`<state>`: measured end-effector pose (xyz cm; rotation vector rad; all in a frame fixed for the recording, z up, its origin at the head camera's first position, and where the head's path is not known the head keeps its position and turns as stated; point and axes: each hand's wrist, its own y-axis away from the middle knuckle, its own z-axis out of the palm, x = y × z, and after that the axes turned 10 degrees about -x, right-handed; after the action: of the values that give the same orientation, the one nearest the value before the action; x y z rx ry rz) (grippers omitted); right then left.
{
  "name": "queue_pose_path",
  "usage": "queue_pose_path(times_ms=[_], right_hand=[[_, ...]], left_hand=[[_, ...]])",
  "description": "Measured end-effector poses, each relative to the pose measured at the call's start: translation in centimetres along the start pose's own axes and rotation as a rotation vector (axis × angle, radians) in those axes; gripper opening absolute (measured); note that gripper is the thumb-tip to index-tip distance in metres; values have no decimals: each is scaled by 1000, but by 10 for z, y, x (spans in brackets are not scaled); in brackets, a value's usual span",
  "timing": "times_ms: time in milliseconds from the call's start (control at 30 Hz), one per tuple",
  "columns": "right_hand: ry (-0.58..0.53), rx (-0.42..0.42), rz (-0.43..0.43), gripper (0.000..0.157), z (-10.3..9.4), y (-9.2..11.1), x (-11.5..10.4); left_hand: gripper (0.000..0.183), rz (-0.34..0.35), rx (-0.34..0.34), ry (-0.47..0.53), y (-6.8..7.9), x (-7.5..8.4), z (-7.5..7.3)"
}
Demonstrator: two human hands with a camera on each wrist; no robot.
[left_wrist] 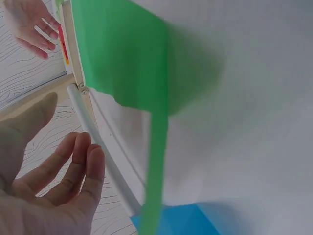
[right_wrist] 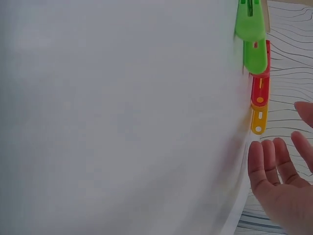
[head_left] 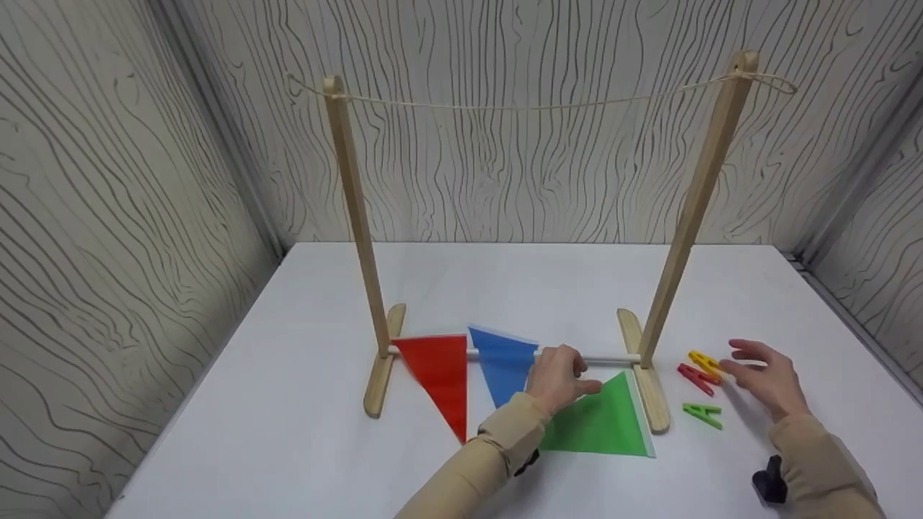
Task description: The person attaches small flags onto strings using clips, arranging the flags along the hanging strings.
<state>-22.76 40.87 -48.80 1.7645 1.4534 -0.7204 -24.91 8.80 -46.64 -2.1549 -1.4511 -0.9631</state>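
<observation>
My left hand point(head_left: 559, 378) hovers over the blue pennant point(head_left: 505, 353) and the green pennant point(head_left: 598, 422), partly covering both. Its thumb stands apart from loosely bent fingers point(left_wrist: 73, 166), with nothing between them in the left wrist view. To the left lies a red pennant point(head_left: 441, 378), flat on the table. Over on the right, my right hand point(head_left: 771, 378) is beside a yellow clothespin point(head_left: 705, 364); its relaxed fingers point(right_wrist: 269, 161) hold nothing in the right wrist view. A red clothespin point(head_left: 697, 378) and a green clothespin point(head_left: 703, 414) lie close by.
A wooden frame rises behind the pennants, with a left post point(head_left: 353, 209) and a right post point(head_left: 699, 209). A slack string point(head_left: 505, 108) joins their tops. A white rod point(head_left: 606, 358) runs low between the feet, on the white table point(head_left: 288, 432).
</observation>
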Motion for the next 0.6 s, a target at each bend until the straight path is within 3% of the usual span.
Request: queue_pose_path(times_ms=[200, 600], right_hand=[[-18, -32, 52, 68, -1, -3, 2], [24, -103, 41, 59, -9, -11, 8]], left_hand=[[27, -38, -31, -100, -4, 1, 13], [28, -76, -23, -214, -8, 6, 20]])
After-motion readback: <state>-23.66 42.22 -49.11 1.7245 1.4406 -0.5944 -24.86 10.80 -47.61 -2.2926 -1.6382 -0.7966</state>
